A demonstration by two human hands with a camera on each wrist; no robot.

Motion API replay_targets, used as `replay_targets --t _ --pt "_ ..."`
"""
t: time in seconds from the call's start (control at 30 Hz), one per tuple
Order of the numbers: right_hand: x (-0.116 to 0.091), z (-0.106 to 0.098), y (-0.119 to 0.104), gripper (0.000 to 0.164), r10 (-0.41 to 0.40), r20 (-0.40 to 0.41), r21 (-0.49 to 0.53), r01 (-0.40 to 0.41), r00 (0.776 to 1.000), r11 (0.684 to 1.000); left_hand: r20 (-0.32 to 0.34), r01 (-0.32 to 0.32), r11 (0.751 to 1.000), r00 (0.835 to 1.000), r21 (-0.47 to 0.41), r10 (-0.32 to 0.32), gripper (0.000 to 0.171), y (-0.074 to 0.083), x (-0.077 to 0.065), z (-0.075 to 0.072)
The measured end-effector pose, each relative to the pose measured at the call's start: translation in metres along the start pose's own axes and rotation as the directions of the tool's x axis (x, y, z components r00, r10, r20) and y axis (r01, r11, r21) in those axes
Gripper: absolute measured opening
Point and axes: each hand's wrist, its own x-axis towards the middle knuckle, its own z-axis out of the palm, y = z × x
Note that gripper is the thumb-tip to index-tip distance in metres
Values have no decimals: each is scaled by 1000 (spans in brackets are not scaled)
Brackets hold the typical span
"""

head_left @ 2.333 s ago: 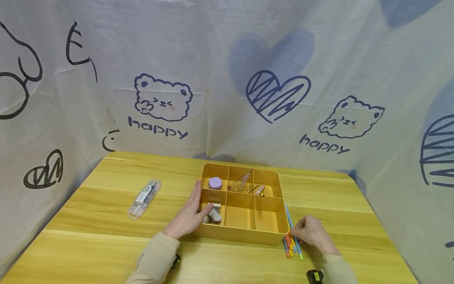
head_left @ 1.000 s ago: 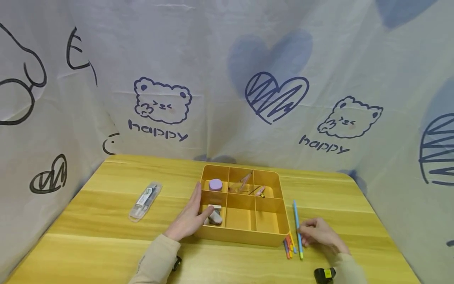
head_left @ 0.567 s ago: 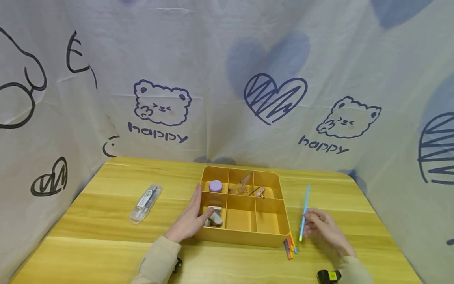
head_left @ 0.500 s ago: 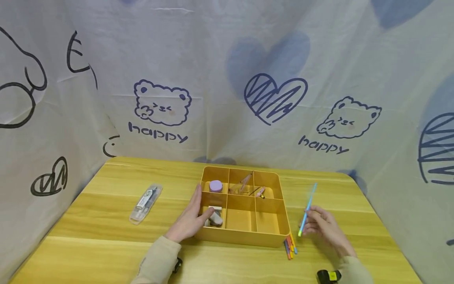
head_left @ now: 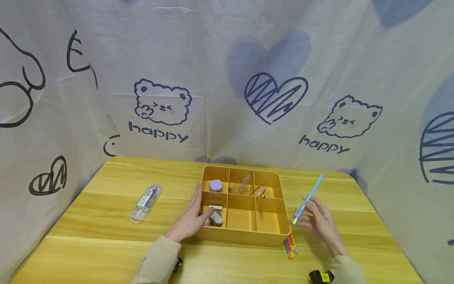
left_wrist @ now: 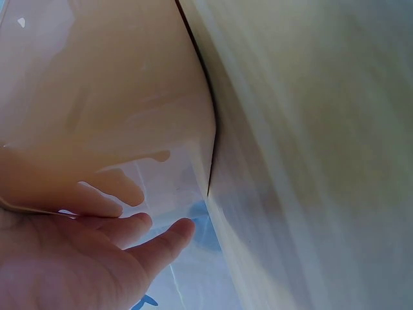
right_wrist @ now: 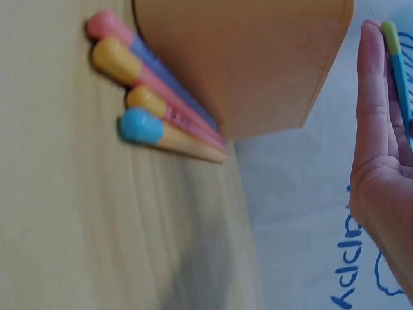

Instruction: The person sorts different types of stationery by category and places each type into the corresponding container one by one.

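My right hand [head_left: 320, 223] holds a slim blue pen [head_left: 309, 197] with a green end, tilted in the air right of the yellow divided box [head_left: 241, 236]. Its fingers pinch the pen near the green end, which points down toward the box. My left hand [head_left: 188, 221] rests at the box's left side, fingers extended along the outer wall and thumb over the rim. In the left wrist view the fingers [left_wrist: 164, 248] lie straight, reflected in the glossy wall. Several colored pens [right_wrist: 171, 106] lie on the table against the box's near right corner.
A lilac round-cornered item [head_left: 215, 185], a set square [head_left: 242, 183], a pink item [head_left: 261, 191] and a white-and-grey item [head_left: 215, 217] sit in separate compartments. A clear plastic case [head_left: 146, 203] lies on the table [head_left: 88, 252] at left. Printed cloth [head_left: 220, 79] hangs behind.
My right hand has picked up the blue pen from beside the box, lifted it and tilted it, lately swinging back left toward the box. My left hand has stayed put.
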Motion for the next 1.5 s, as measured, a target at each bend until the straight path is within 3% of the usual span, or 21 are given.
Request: replay_targets --t 0.1,0.23,0.47,0.57,0.73,0.83,0.93,1.03,1.13,1.37,1.5 --pt "2 4 -2 37 -6 12 -3 6 1000 1000 -1 0 1000 1000 0 0 84 0 0 0" --pt "4 10 -5 38 -27 -29 -101 24 999 995 -1 0 1000 1000 -2 0 84 0 0 0" --pt "9 19 -2 36 -169 -132 -217 138 977 966 -3 3 1000 1000 -1 -3 84 -1 0 0" --pt "10 23 0 29 -215 -238 -261 151 947 954 -3 2 1000 1000 -2 -2 85 -1 0 0" --pt "11 30 0 17 -262 -409 -332 124 874 935 -5 -6 1000 1000 -1 6 85 -1 0 0" --pt "12 32 -1 12 -289 -470 -393 94 834 914 -7 -9 1000 1000 1 9 85 -1 1 0" --pt "12 33 -1 10 -308 -496 -428 80 812 900 -6 -9 1000 1000 2 9 85 -2 1 0" --pt "12 34 -2 9 -311 -491 -424 88 813 901 -6 -7 1000 1000 -4 7 85 -2 1 0" --pt "11 34 -3 7 -299 -470 -430 80 830 899 -5 -4 1000 1000 -9 4 85 -2 1 0" --pt "9 39 -4 5 -326 -369 -550 78 871 831 -5 -5 1000 1000 -9 5 85 -1 1 0" --pt "10 44 -5 6 -301 -297 -549 96 906 830 -10 -3 1000 1000 -10 3 85 -1 1 0"
